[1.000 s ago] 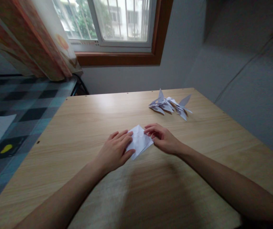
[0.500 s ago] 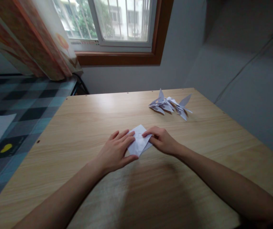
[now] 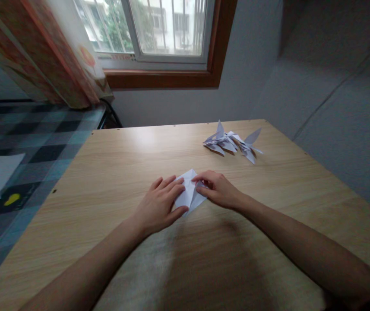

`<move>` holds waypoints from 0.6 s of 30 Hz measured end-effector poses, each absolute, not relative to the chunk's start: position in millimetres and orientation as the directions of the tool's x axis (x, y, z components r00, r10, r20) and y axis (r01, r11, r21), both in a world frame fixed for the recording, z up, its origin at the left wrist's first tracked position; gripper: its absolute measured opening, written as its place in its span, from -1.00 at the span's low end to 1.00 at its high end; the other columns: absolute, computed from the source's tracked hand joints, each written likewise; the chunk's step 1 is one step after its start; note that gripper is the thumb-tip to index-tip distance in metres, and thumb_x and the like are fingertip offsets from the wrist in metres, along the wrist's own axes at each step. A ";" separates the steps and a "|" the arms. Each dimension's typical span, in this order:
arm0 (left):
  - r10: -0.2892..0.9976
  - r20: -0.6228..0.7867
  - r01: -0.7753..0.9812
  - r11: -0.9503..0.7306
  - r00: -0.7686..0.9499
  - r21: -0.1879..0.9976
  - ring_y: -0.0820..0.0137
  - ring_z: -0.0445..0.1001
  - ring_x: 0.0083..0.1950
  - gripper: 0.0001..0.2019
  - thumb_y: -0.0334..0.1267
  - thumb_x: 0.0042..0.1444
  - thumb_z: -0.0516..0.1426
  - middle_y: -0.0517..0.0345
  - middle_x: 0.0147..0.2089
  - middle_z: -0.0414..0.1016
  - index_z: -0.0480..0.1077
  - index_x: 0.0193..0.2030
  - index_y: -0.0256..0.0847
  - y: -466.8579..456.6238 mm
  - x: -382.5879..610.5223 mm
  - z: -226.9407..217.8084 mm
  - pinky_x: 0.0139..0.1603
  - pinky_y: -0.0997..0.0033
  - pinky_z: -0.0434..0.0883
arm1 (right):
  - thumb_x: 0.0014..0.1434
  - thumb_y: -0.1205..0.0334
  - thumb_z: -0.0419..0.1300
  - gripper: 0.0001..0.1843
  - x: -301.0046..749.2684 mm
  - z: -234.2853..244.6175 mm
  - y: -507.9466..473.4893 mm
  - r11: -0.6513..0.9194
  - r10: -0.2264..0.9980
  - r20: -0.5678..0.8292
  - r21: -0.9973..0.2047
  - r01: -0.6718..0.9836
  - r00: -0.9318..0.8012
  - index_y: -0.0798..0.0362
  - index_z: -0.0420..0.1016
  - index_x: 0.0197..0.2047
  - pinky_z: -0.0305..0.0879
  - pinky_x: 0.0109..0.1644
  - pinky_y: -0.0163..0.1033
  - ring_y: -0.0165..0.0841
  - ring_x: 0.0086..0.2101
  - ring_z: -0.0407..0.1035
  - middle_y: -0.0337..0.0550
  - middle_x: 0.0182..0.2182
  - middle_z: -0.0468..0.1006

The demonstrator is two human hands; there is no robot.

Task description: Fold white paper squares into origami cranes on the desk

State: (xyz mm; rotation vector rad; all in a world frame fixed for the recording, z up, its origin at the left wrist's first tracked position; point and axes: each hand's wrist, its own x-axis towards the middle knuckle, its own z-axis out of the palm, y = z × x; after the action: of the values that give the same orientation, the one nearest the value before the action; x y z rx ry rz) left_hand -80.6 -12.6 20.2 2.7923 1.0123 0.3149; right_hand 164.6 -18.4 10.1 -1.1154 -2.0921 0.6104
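Observation:
A folded sheet of white paper [image 3: 188, 195] lies on the wooden table in front of me, one corner pointing away and one toward me. My left hand [image 3: 162, 203] rests on its left side, fingers stretched out and the thumb along the near corner. At the right side, my right hand [image 3: 215, 188] pinches a raised flap of the paper between thumb and index finger. Under that flap another layer shows on the right. Part of the paper is hidden beneath the fingers of both hands.
Several folded white paper cranes [image 3: 232, 141] sit together toward the back right of the wooden table [image 3: 123, 172]. To the left, a checkered cloth [image 3: 45, 154] carries white paper [image 3: 1, 177] and a dark item with a yellow mark [image 3: 13, 199]. A window is behind.
The right flap of the paper has been lifted and turned inward by my right hand, showing more of the layer below. My left hand stays on the paper.

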 end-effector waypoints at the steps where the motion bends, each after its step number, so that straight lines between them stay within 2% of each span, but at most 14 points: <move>1: 0.648 0.137 0.616 -0.758 0.750 0.215 0.01 0.19 0.41 -0.63 0.00 0.27 0.07 -0.03 0.36 0.32 0.34 0.11 -0.14 -12.9 -80.3 20.6 0.35 -0.19 0.13 | 0.14 0.42 0.26 -0.74 159.9 8.1 -18.5 0.474 0.880 0.344 -0.671 0.570 -0.326 0.07 0.52 -0.07 0.37 -0.12 -0.20 -0.34 -0.31 0.43 -0.17 -0.30 0.59; 3: 0.653 0.133 0.623 -0.754 0.746 0.208 0.03 0.19 0.41 -0.65 0.00 0.31 0.02 -0.01 0.36 0.33 0.35 0.10 -0.13 -13.6 -79.7 20.8 0.35 -0.18 0.12 | 0.11 0.43 0.27 -0.68 151.7 4.6 -19.5 0.443 0.891 0.386 -0.623 0.645 -0.239 0.07 0.48 -0.03 0.38 -0.10 -0.16 -0.29 -0.25 0.43 -0.12 -0.23 0.57; 5: 0.658 0.142 0.630 -0.751 0.740 0.198 0.02 0.19 0.41 -0.63 0.04 0.30 0.03 -0.02 0.35 0.33 0.35 0.09 -0.14 -14.2 -78.9 20.1 0.36 -0.17 0.12 | 0.14 0.42 0.26 -0.75 146.8 2.4 -22.5 0.506 0.839 0.472 -0.491 0.709 -0.271 0.06 0.50 -0.09 0.38 -0.02 -0.09 -0.22 -0.14 0.43 -0.04 -0.16 0.57; 7: 0.661 0.160 0.635 -0.750 0.733 0.188 0.01 0.20 0.40 -0.59 0.08 0.26 0.08 -0.06 0.35 0.34 0.35 0.09 -0.15 -14.6 -78.2 18.8 0.35 -0.15 0.13 | 0.21 0.41 0.21 -0.87 145.9 1.1 -27.4 0.636 0.736 0.523 -0.317 0.703 -0.430 0.05 0.54 -0.18 0.39 0.01 -0.06 -0.19 -0.11 0.44 -0.02 -0.15 0.59; 10: 0.660 0.173 0.634 -0.751 0.731 0.185 0.02 0.21 0.39 -0.58 0.08 0.25 0.10 -0.06 0.35 0.33 0.35 0.09 -0.14 -14.9 -77.7 17.4 0.34 -0.14 0.14 | 0.26 0.42 0.13 -0.80 151.9 -1.1 -34.5 0.804 0.564 0.500 -0.152 0.575 -0.657 0.06 0.57 -0.16 0.42 0.04 -0.10 -0.23 -0.10 0.49 -0.06 -0.12 0.64; 12: 0.661 0.167 0.635 -0.750 0.732 0.187 0.02 0.22 0.39 -0.58 0.08 0.24 0.11 -0.06 0.35 0.33 0.34 0.09 -0.15 -14.6 -77.7 17.2 0.34 -0.15 0.15 | 0.23 0.45 0.12 -0.73 159.6 -3.4 -35.7 0.819 0.546 0.487 -0.139 0.557 -0.681 0.09 0.56 -0.06 0.41 0.12 -0.10 -0.22 -0.01 0.48 -0.03 -0.02 0.62; 14: 0.661 0.156 0.635 -0.750 0.734 0.185 0.01 0.22 0.39 -0.57 0.06 0.22 0.13 -0.07 0.34 0.33 0.34 0.10 -0.16 -14.2 -77.9 17.3 0.34 -0.16 0.15 | 0.20 0.48 0.12 -0.69 167.7 -5.5 -33.2 0.773 0.611 0.475 -0.184 0.608 -0.633 0.11 0.57 -0.04 0.39 0.16 -0.06 -0.18 0.04 0.47 0.01 0.02 0.61; 16: 0.660 0.151 0.635 -0.750 0.736 0.184 0.00 0.21 0.39 -0.56 0.06 0.21 0.15 -0.08 0.35 0.33 0.34 0.10 -0.16 -13.7 -78.2 17.1 0.34 -0.17 0.15 | 0.16 0.51 0.12 -0.67 173.3 -6.5 -29.2 0.709 0.688 0.468 -0.272 0.651 -0.554 0.11 0.58 -0.07 0.38 0.16 -0.01 -0.15 0.03 0.47 0.04 0.00 0.62; 18: 0.659 0.160 0.633 -0.752 0.735 0.185 0.01 0.21 0.39 -0.55 0.06 0.21 0.15 -0.08 0.35 0.32 0.33 0.12 -0.16 -13.2 -78.5 16.1 0.34 -0.16 0.15 | 0.11 0.50 0.15 -0.59 174.9 -5.6 -26.3 0.659 0.746 0.464 -0.406 0.633 -0.478 0.10 0.53 0.03 0.36 0.16 0.03 -0.14 0.02 0.46 0.04 -0.02 0.61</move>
State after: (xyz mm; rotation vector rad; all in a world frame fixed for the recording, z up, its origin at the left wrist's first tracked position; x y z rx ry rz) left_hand -78.5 -13.2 16.1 2.8156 1.0519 0.3276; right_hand 174.9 -26.3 -5.6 -1.0630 -2.2547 0.2362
